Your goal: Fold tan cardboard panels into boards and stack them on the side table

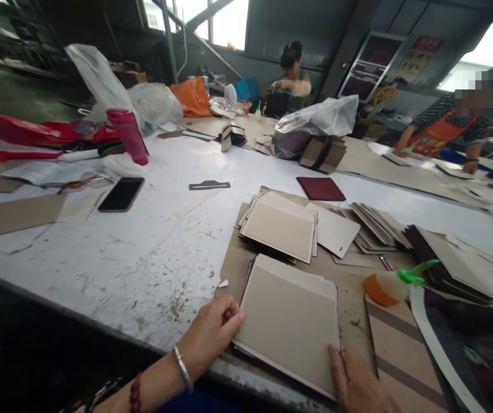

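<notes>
My left hand point(212, 332) is curled at the left edge of a stack of grey cardboard covers point(292, 321) near the table's front edge, fingers pinched against the stack's side. My right hand point(356, 381) lies flat with fingers stretched out on the stack's lower right corner. A second pile of similar covers point(281, 226) lies just behind. A glue bottle with an orange body and green nozzle point(395, 284) lies on its side to the right.
A black phone point(121, 194), a pink bottle point(128, 136), a dark red cover point(320, 188) and a metal clip point(209, 184) lie on the white table point(143, 252). Fanned card stacks point(379, 226) sit right. Plastic bags stand behind. Two other people work at the far side.
</notes>
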Demonstrator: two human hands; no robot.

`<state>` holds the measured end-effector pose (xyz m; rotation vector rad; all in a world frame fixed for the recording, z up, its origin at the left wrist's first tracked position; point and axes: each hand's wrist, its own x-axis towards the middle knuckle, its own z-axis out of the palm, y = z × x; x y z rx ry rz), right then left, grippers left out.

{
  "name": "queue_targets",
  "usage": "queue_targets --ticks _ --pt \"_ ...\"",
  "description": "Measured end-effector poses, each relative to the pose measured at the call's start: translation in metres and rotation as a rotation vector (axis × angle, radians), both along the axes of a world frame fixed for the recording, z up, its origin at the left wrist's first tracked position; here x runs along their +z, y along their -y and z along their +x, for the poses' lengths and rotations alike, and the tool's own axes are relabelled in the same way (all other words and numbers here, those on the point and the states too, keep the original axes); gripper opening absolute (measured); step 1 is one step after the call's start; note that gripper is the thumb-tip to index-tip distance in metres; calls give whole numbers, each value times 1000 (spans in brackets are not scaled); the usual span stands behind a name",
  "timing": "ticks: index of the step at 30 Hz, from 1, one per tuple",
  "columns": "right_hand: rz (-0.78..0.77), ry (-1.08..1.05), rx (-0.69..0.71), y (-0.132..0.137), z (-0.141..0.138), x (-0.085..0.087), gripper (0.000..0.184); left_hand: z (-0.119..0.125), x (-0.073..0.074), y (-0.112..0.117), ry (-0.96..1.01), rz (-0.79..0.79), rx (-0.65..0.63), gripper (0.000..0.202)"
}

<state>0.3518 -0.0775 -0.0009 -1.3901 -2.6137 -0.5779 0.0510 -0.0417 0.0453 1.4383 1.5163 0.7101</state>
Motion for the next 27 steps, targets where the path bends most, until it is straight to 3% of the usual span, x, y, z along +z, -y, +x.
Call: queue_targets --ticks 3,6,8,11,17,21,27 --pt "-14 -13 -155 4 -15 10 31 -1 1 1 -11 14 -24 20" --pt "-221 -25 -385 6 -29 24 24 -4 0 3 -49 53 -40 20" --pt "-316 -28 -455 5 -36 32 24 -5 0 4 -74 76 -53 19" --pt "-342 -30 -546 3 -44 42 28 -5 -1 5 -99 99 -64 19" --pt "-402 -1 -652 2 -56 53 25 -5 -7 9 -201 228 -44 17" --pt "-383 -34 -716 3 -59 52 21 -6 -12 10 -283 493 -87 9" --pt "-289 -76 -646 6 -58 49 21 -8 -13 9 -450 823 -246 26"
